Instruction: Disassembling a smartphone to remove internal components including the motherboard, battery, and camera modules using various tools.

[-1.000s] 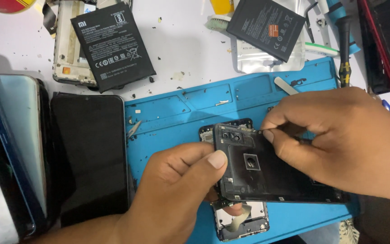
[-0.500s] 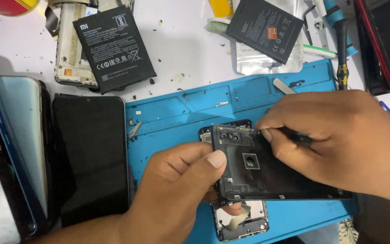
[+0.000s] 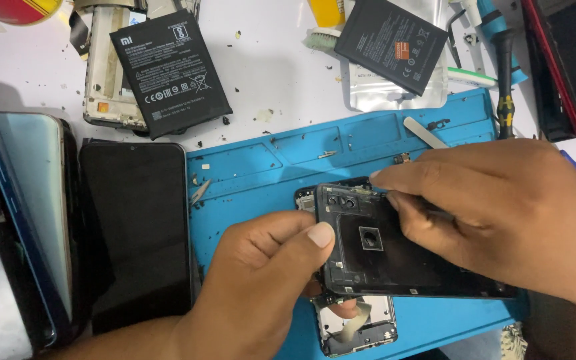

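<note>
Since a second earlier our right hand (image 3: 515,220) had slid its closed fingers further along the back cover (image 3: 395,257), held over the blue mat (image 3: 268,167), while our left hand (image 3: 261,287) kept pinching its edge, suggesting the cover was loosening.

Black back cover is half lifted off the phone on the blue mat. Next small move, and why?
Probably raise the black back cover slowly from its camera end. The left hand pinches its left edge, the right hand has fingertips at the top corner, and the phone frame shows beneath at the lower end only, so the cover looks partly seated.
</note>
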